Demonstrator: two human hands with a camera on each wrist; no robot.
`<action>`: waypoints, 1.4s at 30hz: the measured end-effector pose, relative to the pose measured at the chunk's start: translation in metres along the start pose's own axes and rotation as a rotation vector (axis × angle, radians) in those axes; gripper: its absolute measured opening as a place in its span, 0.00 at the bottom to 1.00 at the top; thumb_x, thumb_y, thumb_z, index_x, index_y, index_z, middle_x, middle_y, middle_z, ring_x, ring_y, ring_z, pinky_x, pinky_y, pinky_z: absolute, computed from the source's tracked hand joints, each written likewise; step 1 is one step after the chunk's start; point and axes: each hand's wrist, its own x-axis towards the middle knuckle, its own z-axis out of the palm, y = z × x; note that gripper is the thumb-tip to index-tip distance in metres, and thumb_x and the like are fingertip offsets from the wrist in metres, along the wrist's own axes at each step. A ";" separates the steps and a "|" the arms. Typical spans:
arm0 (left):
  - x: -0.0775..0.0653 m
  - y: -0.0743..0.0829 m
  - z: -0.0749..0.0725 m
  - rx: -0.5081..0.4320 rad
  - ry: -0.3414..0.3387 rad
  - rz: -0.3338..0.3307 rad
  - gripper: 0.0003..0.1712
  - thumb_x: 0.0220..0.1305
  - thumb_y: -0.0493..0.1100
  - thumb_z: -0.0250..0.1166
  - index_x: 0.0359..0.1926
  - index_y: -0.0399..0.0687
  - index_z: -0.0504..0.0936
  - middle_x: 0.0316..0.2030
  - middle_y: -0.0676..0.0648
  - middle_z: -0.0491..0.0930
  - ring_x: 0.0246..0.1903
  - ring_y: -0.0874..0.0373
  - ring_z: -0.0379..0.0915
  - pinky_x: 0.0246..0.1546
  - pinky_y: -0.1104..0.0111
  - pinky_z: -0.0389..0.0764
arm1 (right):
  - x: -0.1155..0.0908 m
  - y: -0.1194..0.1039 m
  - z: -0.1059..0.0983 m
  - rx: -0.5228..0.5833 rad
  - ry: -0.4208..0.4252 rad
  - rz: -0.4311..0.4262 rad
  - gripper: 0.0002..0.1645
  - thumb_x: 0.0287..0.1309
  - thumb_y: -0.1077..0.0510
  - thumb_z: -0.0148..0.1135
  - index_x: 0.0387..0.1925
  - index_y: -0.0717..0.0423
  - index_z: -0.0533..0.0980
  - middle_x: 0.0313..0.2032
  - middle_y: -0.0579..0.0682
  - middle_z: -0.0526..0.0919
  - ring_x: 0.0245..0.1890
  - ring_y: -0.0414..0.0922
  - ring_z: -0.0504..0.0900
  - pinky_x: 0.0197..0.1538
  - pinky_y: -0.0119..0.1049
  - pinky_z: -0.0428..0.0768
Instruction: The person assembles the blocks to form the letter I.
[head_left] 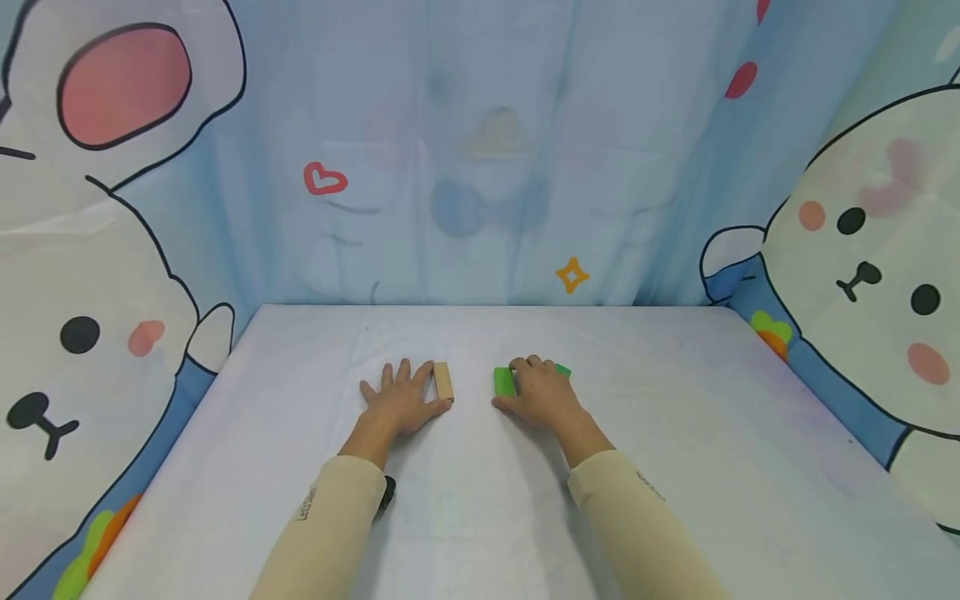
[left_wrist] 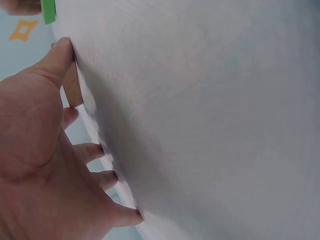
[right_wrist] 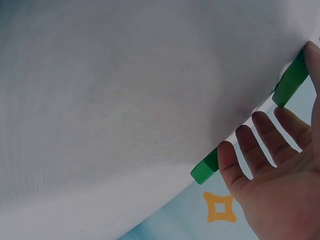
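Observation:
On the white table lies a plain wooden block, with my left hand at its left side. The thumb and forefinger hold it at its two ends, as the left wrist view shows of the block; the other fingers spread out on the cloth. To the right, my right hand has thumb and forefinger at opposite ends of a green block. A second green block shows past the little finger, partly hidden by the hand; in the right wrist view this block sits against that fingertip.
A white cloth covers the table. Behind it hangs a blue curtain with cartoon prints, and printed panels flank both sides. Between the wooden block and the nearer green block runs a narrow strip of cloth.

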 end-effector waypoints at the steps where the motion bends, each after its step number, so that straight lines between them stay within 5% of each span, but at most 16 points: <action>1: 0.000 0.000 -0.001 0.001 -0.002 -0.002 0.47 0.71 0.70 0.57 0.82 0.58 0.55 0.82 0.36 0.48 0.81 0.32 0.38 0.72 0.26 0.42 | 0.000 0.000 0.000 0.006 0.002 -0.001 0.48 0.60 0.36 0.72 0.70 0.62 0.69 0.64 0.63 0.76 0.62 0.63 0.75 0.62 0.60 0.77; 26: 0.001 0.003 0.002 -0.015 0.008 -0.020 0.47 0.71 0.69 0.59 0.82 0.58 0.56 0.82 0.36 0.48 0.81 0.32 0.38 0.72 0.27 0.41 | -0.012 0.008 -0.006 0.253 0.001 0.009 0.45 0.62 0.38 0.70 0.69 0.62 0.68 0.61 0.60 0.79 0.61 0.56 0.79 0.63 0.54 0.79; 42: 0.001 0.001 0.006 -0.009 0.011 -0.029 0.47 0.70 0.70 0.59 0.82 0.60 0.55 0.82 0.37 0.48 0.81 0.33 0.38 0.73 0.28 0.41 | -0.027 0.002 -0.008 0.288 -0.001 -0.039 0.44 0.63 0.38 0.70 0.68 0.62 0.68 0.62 0.61 0.78 0.62 0.56 0.79 0.64 0.56 0.78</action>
